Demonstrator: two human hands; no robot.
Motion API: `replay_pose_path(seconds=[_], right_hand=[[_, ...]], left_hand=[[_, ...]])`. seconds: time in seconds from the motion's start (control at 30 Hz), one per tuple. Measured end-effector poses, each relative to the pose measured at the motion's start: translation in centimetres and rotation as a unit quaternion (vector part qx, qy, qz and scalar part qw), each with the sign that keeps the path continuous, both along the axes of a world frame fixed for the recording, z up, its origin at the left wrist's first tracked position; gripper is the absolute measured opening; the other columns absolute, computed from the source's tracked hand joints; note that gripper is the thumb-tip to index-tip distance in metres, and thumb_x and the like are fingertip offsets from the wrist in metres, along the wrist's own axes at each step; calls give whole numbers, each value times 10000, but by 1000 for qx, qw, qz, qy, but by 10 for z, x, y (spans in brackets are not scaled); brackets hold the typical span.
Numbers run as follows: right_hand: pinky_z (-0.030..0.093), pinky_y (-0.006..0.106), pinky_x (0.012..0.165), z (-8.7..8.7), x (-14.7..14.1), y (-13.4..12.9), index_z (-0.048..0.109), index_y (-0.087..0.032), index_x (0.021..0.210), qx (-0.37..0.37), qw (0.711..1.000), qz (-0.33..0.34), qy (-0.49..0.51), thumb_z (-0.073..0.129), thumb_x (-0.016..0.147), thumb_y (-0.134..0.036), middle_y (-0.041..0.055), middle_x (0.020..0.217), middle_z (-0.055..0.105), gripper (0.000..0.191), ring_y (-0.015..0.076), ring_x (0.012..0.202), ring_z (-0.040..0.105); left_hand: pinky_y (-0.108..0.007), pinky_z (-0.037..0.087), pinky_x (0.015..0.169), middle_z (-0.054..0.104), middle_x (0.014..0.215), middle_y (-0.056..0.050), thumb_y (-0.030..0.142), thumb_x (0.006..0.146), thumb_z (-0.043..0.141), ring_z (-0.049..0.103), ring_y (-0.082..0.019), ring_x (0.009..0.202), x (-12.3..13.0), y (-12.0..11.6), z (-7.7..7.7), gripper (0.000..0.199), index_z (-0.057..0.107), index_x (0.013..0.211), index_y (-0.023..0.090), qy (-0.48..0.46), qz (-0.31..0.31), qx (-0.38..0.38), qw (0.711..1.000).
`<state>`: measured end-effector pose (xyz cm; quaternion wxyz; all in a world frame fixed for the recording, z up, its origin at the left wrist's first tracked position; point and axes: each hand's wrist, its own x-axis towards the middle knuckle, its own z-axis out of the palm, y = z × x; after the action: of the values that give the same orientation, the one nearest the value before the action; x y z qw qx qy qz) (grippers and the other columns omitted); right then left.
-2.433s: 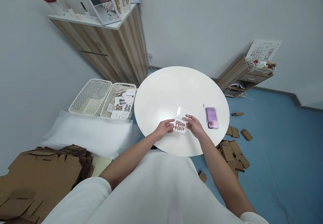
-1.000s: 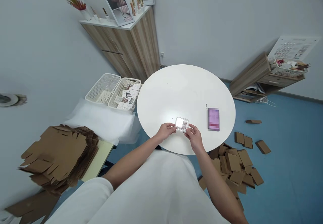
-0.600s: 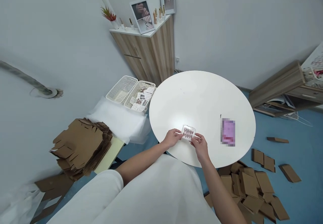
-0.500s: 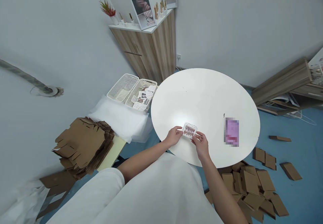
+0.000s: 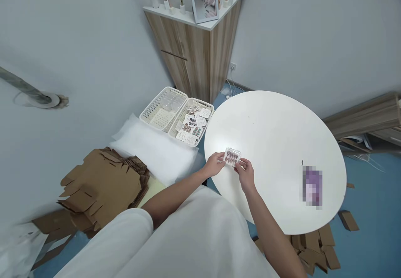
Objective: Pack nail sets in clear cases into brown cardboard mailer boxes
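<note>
The clear case [image 5: 232,156], open earlier, is now shut, pinched by left grip [image 5: 215,163] and right grip [image 5: 245,173]; print on cards [image 5: 193,123] leftward is illegible.

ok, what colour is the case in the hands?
Clear case, reddish pieces showing inside; best in the head view.

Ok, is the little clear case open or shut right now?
Shut, it appears: the clear case shows one compact outline, no lid standing up, between the left hand and the right hand.
</note>
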<state>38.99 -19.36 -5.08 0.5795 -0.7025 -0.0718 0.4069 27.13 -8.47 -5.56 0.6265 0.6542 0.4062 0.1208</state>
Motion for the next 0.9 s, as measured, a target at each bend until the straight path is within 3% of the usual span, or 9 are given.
replay_pose_path(seconds=[0.2,0.43,0.63,0.9], right_hand=[[482,297,718,-9,-19,52,481,-218,959,-34,999,6,-6,631,635,-365,39,935,606,386,152,790,587],[470,271,664,-23,-18,101,496,-203,990,-75,997,17,-29,588,612,-280,53,950,589,397,155,795,569],[471,279,669,-40,-13,125,511,-200,1012,-106,993,18,-51,564,592,-238,38,908,551,425,149,766,545],[461,282,700,-48,-15,131,511,-194,1042,-144,986,42,-67,552,584,-230,36,918,534,461,147,764,529]], left_hand=[[-265,438,812,455,1160,-97,192,709,536,502,-176,988,-12,43,-8,521,435,1220,168,63,-26,34,997],[-300,346,898,443,1151,-115,292,681,558,431,-244,1096,2,84,-15,460,471,1112,157,166,-82,64,981],[-321,277,952,359,1247,-137,328,656,566,321,-278,1195,13,93,-24,612,353,1203,155,210,-70,48,974],[-324,212,1009,262,1340,-138,289,668,541,236,-271,1253,9,94,-27,717,232,1299,143,193,-63,34,978]])
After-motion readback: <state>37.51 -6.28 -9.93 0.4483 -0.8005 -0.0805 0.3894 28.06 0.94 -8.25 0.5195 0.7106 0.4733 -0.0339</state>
